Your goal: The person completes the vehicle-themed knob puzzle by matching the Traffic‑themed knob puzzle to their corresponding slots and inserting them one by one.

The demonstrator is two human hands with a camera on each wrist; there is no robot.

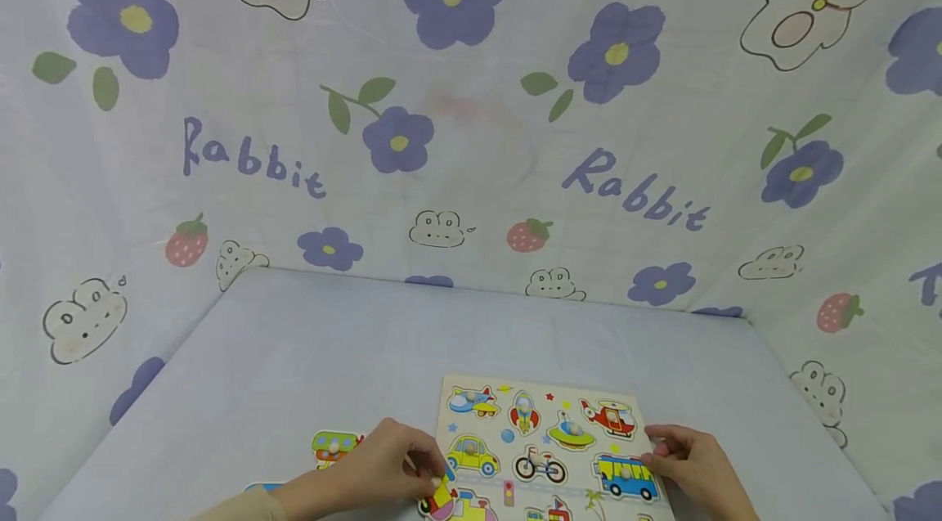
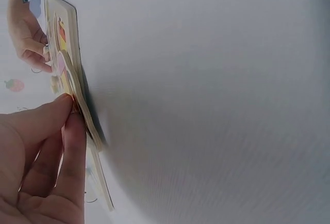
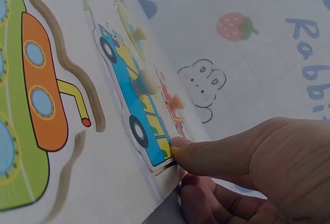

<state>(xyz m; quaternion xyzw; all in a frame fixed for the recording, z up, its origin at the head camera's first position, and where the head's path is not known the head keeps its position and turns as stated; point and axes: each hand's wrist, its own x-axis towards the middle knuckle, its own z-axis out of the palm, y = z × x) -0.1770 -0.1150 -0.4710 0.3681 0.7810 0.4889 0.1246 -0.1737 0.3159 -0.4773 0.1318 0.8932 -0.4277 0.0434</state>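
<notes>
Near the bottom of the head view lies a wooden peg puzzle board (image 1: 508, 390) with vehicle pieces seated in it. My left hand (image 1: 386, 464) pinches a loose red-and-yellow puzzle piece (image 1: 441, 500) between thumb and fingertips. That puzzle piece (image 2: 77, 92) is held tilted at the board's left edge, seen nearly edge-on in the left wrist view. My right hand (image 1: 692, 464) grips the board's right edge, its thumb (image 3: 206, 154) on top beside the bus piece (image 3: 136, 95) and the other fingers curled at the edge.
Left of the board lies a green puzzle piece with a peg (image 1: 334, 447), partly behind the left hand. A blue-edged piece (image 1: 265, 487) shows near the left forearm. Patterned fabric walls (image 1: 471, 177) rise behind and beside the pale tabletop (image 1: 368, 333).
</notes>
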